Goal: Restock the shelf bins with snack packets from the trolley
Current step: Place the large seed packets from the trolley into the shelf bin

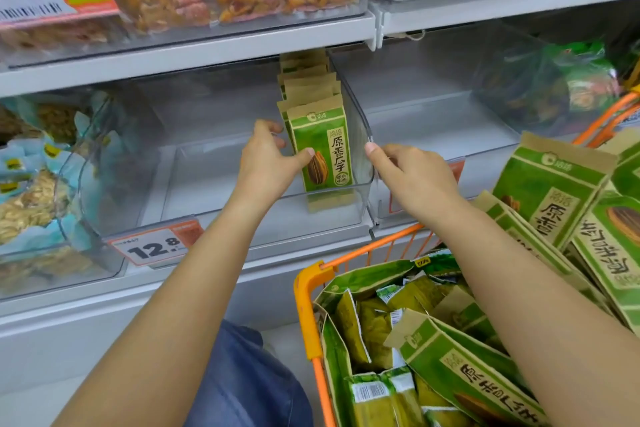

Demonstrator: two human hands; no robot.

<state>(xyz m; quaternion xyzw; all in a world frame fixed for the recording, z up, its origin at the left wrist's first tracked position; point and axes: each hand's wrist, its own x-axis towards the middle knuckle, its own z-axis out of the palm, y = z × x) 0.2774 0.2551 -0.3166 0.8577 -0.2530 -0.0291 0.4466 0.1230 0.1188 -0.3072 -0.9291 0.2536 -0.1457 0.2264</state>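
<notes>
Starting at the far left of the frame, a clear plastic bin (pixel 69 184) holds crinkly pale-blue bags of light seeds, with a white and orange price tag (pixel 156 246) clipped below it. Centre frame sits the clear shelf bin (pixel 214 177) — smooth, rounded at its front corners, bare along its left part. The left hand (pixel 268 163) grasps the front sunflower seed packet (pixel 320 149), thumb on its green printed face and fingers curled behind it. That packet is flat matte kraft paper, standing upright with its long axis vertical and its face toward the camera, first of a row of packets (pixel 306 80) running back along the bin's right wall. The right hand (pixel 412 177) pinches the top of the clear divider wall (pixel 363 135) just right of the packet. Lower right, the orange wire trolley (pixel 308 305) is heaped with more green packets (pixel 467 367) — lying tilted every which way.
</notes>
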